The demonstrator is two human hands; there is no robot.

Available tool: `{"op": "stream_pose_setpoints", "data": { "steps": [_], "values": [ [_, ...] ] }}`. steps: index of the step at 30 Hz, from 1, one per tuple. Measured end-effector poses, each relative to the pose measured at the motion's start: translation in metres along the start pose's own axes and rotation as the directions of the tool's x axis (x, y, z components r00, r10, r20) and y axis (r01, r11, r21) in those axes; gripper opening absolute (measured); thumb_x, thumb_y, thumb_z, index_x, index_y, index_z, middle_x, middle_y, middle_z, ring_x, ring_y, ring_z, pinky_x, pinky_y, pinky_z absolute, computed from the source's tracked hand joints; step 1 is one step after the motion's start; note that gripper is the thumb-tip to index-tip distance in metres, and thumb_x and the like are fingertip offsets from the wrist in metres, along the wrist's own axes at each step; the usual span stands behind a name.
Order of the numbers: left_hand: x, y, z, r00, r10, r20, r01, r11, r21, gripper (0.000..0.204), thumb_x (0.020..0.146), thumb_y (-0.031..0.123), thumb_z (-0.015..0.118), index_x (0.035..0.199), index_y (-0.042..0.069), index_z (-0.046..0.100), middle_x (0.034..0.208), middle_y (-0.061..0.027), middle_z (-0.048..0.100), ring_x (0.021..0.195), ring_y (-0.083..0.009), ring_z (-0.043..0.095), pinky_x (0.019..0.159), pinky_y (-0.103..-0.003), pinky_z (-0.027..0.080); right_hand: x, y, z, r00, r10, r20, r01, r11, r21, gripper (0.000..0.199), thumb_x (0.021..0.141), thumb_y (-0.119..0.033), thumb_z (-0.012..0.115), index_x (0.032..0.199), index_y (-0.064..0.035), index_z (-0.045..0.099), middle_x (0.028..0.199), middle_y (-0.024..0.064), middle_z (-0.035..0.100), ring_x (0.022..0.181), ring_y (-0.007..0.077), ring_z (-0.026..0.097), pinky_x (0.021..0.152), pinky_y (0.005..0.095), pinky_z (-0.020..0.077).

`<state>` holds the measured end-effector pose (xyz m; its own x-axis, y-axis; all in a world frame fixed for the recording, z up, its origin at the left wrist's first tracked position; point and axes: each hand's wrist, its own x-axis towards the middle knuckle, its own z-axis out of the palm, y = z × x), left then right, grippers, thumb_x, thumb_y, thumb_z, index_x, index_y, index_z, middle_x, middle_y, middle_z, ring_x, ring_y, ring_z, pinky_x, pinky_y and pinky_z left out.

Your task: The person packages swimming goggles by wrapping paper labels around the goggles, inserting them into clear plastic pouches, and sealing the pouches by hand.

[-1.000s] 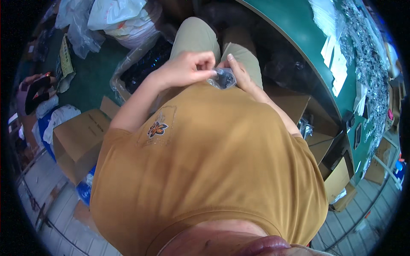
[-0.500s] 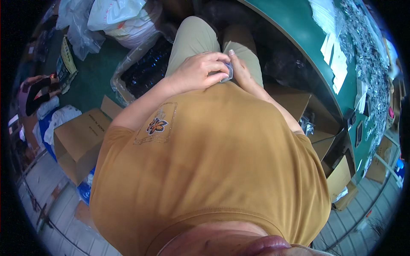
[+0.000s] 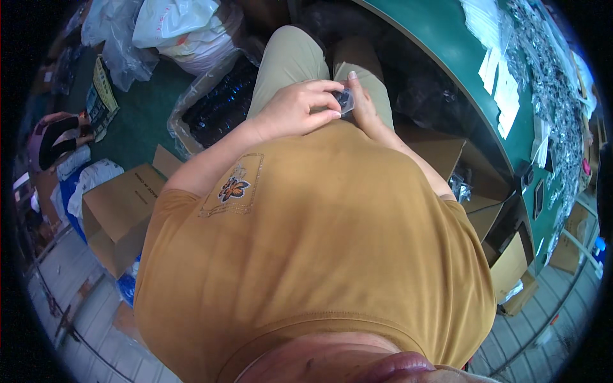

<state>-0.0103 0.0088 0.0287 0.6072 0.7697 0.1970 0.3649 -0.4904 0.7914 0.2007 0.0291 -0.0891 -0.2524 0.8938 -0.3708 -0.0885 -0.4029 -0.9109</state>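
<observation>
Over my lap, both hands meet around a small clear plastic packet with something dark in it. My left hand is closed, its bent fingers and thumb at the packet's left side. On the other side, my right hand has its thumb raised and its palm against the packet; its other fingers are mostly hidden beneath. What lies inside the packet is too small to make out.
A green table curves along the right, bearing white strips and a heap of clear small bags. Open cardboard boxes stand on both sides. Ahead left are a plastic-lined box and white bags. Another person's arm shows far left.
My left fingers have loosened slightly and my right thumb has shifted a little right. More of the packet shows between the hands. The other person's arm at far left has moved.
</observation>
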Motion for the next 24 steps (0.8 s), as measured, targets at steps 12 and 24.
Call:
{"op": "stream_pose_setpoints", "data": {
  "steps": [12,24],
  "values": [
    [0.023,-0.010,0.006,0.971,-0.214,-0.108,0.191,0.962,-0.193,0.009,0.092,0.010,0.073,0.094,0.001,0.072,0.093,-0.0074,0.073,0.090,-0.0183,0.069,0.084,-0.031,0.052,-0.027,-0.038,-0.011,0.926,-0.376,-0.041,0.370,0.923,-0.105,0.048,0.110,-0.039,0.042,0.098,-0.0004,0.067,0.096,0.0063,0.064,0.096,0.0169,0.060,0.086,0.0320,0.0469],
    [0.037,-0.007,-0.005,0.989,-0.048,-0.139,0.049,0.999,0.007,0.012,0.089,0.013,0.076,0.089,0.003,0.070,0.090,-0.0082,0.072,0.087,-0.0252,0.068,0.083,-0.036,0.052,-0.045,-0.084,-0.020,0.673,-0.727,0.138,0.596,0.422,-0.683,0.018,0.084,-0.015,0.080,0.098,-0.0075,0.072,0.096,0.0061,0.068,0.094,0.0260,0.064,0.086,0.0376,0.0468]
  ]
}}
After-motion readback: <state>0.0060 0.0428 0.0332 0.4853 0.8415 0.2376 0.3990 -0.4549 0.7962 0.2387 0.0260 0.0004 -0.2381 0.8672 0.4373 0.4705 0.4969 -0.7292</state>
